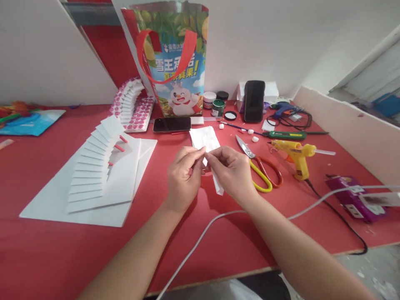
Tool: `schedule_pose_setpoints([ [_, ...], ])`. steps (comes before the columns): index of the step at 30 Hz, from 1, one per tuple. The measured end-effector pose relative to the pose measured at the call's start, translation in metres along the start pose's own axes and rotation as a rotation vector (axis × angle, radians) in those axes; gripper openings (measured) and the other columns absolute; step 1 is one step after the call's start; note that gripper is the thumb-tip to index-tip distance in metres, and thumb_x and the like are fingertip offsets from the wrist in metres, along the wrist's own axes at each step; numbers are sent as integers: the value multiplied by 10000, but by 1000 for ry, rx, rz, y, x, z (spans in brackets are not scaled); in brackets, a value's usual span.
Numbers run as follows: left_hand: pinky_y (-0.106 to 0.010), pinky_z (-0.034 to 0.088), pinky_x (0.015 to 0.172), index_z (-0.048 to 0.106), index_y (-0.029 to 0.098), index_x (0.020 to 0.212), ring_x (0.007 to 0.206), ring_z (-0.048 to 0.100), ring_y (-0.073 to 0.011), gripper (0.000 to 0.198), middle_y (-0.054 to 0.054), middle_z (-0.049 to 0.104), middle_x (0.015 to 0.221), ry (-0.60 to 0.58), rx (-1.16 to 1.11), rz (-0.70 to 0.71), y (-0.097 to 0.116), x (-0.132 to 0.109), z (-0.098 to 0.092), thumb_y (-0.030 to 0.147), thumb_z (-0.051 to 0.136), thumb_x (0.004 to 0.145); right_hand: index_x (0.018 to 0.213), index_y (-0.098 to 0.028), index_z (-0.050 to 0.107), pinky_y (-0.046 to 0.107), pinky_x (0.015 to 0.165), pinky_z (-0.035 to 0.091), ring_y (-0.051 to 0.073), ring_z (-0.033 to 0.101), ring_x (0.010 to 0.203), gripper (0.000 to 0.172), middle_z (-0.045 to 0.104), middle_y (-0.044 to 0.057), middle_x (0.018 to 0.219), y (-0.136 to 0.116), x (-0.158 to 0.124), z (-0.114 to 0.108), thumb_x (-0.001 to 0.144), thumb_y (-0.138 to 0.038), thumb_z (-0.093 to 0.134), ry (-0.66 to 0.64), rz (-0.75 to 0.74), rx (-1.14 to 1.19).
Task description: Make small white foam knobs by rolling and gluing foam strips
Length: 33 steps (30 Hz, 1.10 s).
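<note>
My left hand (183, 177) and my right hand (233, 173) meet above the middle of the red table (46, 246). Both pinch a piece of white tissue paper (206, 139). Its upper part fans out beyond my fingers and a narrow strip hangs below my right hand. Fingertips of both hands are pressed together on the paper. A white foam-board staircase model (93, 175) with small red sticks lies to the left on white sheets.
Scissors (261, 166) with yellow and red handles and a yellow glue gun (295, 154) lie right of my hands. A phone (171, 124), a printed shopping bag (175, 62), paint pots (218, 107), a second black phone (253, 101) and a purple power strip (359, 200) stand around. A white cable (200, 241) crosses the front.
</note>
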<state>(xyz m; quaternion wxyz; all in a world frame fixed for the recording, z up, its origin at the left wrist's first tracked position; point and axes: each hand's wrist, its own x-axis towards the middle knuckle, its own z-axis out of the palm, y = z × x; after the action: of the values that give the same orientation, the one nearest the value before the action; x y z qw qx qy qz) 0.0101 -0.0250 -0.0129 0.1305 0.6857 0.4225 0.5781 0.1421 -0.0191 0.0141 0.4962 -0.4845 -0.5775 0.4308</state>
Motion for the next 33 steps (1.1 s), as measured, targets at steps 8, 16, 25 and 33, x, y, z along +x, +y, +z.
schedule_pose_setpoints([
  [8, -218, 566, 630, 696, 181, 967, 649, 615, -67, 90, -5, 582, 913, -34, -336, -252, 4, 5, -2, 187, 611, 938, 736, -190, 594, 275, 592, 514, 136, 631, 587, 164, 648, -4, 645, -2, 5, -6, 868, -264, 658, -125, -42, 127],
  [16, -228, 444, 593, 770, 206, 951, 590, 503, -73, 105, 7, 589, 758, -119, -657, -578, -12, 8, -3, 232, 694, 885, 778, -205, 604, 247, 568, 453, 109, 580, 584, 171, 654, -16, 681, 2, 7, -10, 915, -302, 636, -143, -190, -79],
  [25, -238, 486, 646, 739, 202, 931, 668, 563, -96, 136, -17, 599, 880, -130, -334, -411, -2, 10, -7, 269, 622, 931, 838, -193, 646, 246, 559, 403, 106, 539, 582, 185, 668, -6, 711, 10, 9, -13, 909, -364, 643, -133, -108, -164],
  [33, -240, 533, 677, 698, 187, 981, 679, 614, -119, 161, -11, 656, 781, -75, -255, -462, 1, 6, -3, 323, 623, 934, 712, -182, 630, 242, 555, 377, 100, 479, 559, 254, 632, -11, 641, 5, 7, -7, 862, -381, 676, -27, -41, -207],
])
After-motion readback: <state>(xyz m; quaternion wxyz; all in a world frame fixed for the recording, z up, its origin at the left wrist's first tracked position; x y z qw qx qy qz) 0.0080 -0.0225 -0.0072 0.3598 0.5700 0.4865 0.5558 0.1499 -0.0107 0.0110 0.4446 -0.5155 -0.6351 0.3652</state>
